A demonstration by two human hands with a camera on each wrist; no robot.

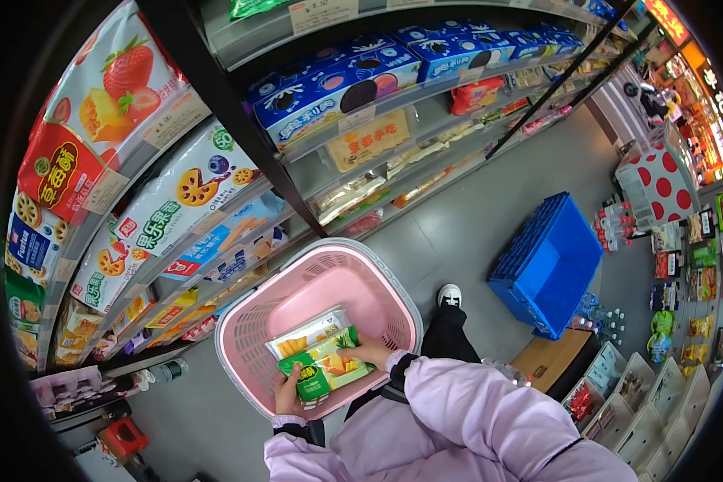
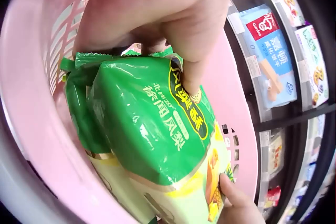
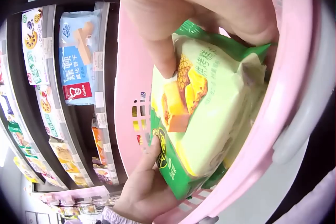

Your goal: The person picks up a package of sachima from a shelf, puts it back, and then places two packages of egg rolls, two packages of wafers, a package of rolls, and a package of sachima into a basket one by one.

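A pink plastic basket (image 1: 329,283) with a grey rim stands open in front of the person. Inside it, both hands hold a green and pale yellow bag of pineapple pastries (image 1: 325,368). The left hand (image 1: 287,392) grips the green end, its thumb over the printed front in the left wrist view. At the opposite, pale end the right hand (image 1: 369,352) grips the bag, thumb on the front and fingers behind. Another green and pale bag (image 2: 81,113) lies right behind it in the left wrist view. A white packet (image 1: 285,344) with yellow pictures shows beyond the held bag.
Shelves at the left carry biscuit bags (image 1: 201,189) and blue boxes (image 1: 337,88). A blue crate (image 1: 530,269) sits on the grey floor at the right, near a brown box (image 1: 550,357) and white bins (image 1: 635,381). One shoe (image 1: 450,296) shows beside the basket.
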